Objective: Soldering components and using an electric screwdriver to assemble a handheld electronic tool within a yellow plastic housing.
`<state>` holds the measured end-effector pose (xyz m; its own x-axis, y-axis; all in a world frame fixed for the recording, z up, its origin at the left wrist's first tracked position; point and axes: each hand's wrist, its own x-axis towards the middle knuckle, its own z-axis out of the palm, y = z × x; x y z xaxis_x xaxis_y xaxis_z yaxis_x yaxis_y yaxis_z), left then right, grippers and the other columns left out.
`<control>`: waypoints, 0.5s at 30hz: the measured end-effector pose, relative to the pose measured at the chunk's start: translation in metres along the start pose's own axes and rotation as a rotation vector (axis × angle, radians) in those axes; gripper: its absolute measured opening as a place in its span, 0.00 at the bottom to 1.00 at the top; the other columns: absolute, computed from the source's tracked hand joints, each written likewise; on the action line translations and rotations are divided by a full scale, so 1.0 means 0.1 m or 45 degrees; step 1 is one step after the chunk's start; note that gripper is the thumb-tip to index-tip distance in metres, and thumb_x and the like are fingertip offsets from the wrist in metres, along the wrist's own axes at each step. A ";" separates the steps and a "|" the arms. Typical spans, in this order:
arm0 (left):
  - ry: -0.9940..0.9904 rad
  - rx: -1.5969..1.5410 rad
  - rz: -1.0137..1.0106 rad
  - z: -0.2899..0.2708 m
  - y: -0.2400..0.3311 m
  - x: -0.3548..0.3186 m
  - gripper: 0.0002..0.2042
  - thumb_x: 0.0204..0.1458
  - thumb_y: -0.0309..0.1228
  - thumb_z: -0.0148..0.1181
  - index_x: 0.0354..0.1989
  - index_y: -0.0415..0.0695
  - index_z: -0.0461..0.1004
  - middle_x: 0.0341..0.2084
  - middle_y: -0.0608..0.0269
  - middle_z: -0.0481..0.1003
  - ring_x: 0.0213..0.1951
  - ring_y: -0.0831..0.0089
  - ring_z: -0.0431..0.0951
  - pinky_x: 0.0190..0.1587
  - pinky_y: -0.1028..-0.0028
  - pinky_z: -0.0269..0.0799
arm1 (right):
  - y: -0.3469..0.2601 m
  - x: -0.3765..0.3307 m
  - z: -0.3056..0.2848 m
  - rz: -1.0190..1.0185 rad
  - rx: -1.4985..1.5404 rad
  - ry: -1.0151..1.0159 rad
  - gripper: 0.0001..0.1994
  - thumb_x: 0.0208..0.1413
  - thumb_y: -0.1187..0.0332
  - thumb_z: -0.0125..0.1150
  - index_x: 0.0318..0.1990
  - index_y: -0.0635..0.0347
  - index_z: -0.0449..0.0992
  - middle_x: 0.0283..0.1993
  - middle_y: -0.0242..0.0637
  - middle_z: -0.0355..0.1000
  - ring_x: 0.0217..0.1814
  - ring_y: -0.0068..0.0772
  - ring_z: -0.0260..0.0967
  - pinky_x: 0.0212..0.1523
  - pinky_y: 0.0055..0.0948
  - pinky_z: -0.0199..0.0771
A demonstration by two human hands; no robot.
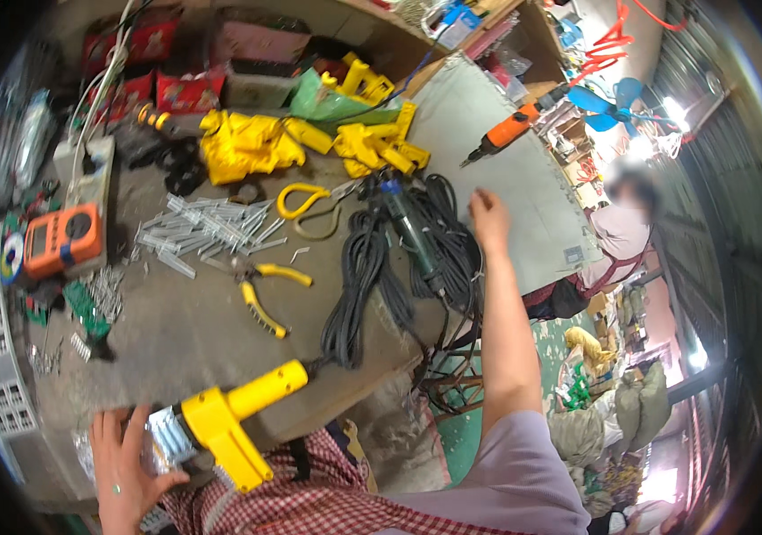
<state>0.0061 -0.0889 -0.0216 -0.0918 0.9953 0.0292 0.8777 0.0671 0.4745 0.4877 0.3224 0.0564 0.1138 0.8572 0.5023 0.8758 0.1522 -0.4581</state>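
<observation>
My left hand (124, 464) lies at the front left of the bench, fingers spread, touching the blue-and-silver end piece (172, 435) of a yellow plastic tool housing (220, 432). That housing lies near the bench's front edge, with a dark cord at its tube end. My right arm is stretched out to the right. The fingers of my right hand (490, 218) are curled together, and what they hold, if anything, is too small to make out. Beyond this hand hangs an orange-and-black electric screwdriver (510, 129), apart from it, above a pale board (541, 201).
Yellow-handled pliers (260, 290), yellow-handled scissors (305, 201) and clear plastic sleeves (211, 223) lie mid-bench. Coiled black cables (358, 285) surround a dark tool body (412, 232). An orange meter (61, 241) stands left; yellow housings (376, 147) lie behind. Another person (617, 232) sits at right.
</observation>
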 end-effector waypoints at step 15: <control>0.241 -0.172 0.031 -0.27 0.46 0.45 0.26 0.36 0.36 0.68 0.47 0.41 0.72 0.48 0.50 0.66 0.47 0.51 0.67 0.47 0.61 0.66 | -0.71 1.64 -0.68 -0.371 0.479 0.807 0.19 0.62 0.54 0.48 0.35 0.62 0.76 0.42 0.44 0.72 0.40 0.38 0.70 0.43 0.34 0.68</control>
<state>0.0298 -0.0429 0.0250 -0.1687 0.9651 0.2003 0.8111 0.0205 0.5845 0.4764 0.4185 0.2215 0.2486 0.3311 0.9102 0.7071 0.5802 -0.4042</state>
